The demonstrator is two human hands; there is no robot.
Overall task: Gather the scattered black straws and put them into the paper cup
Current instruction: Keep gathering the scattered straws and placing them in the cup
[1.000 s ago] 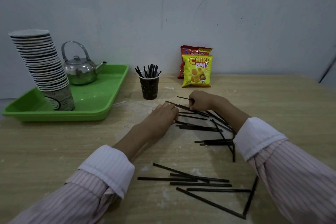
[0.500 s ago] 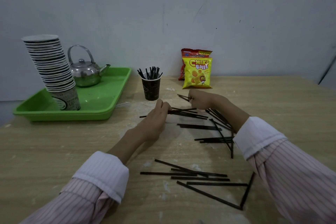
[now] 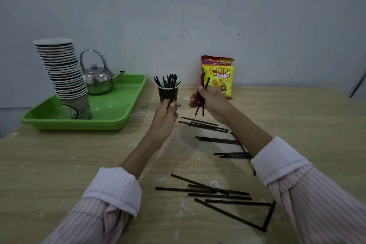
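I see thin black straws (image 3: 217, 196) lying loose on the table (image 3: 59, 164), below & right of both hands' fingers. Left hand (image 3: 165, 114) pinches a few just in front of the dark paper cup (image 3: 168, 93), which is full of upright straws. Right hand (image 3: 210, 103) grips a couple more beside it. Table is pale wood grain w/ white smudges; scuffed grey wall (image 3: 277, 25) behind.

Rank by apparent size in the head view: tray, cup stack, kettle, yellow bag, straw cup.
1. tray
2. cup stack
3. kettle
4. yellow bag
5. straw cup
The kettle and the yellow bag are the closest pair. The bag sits slightly farther back, so treat that order as soft.
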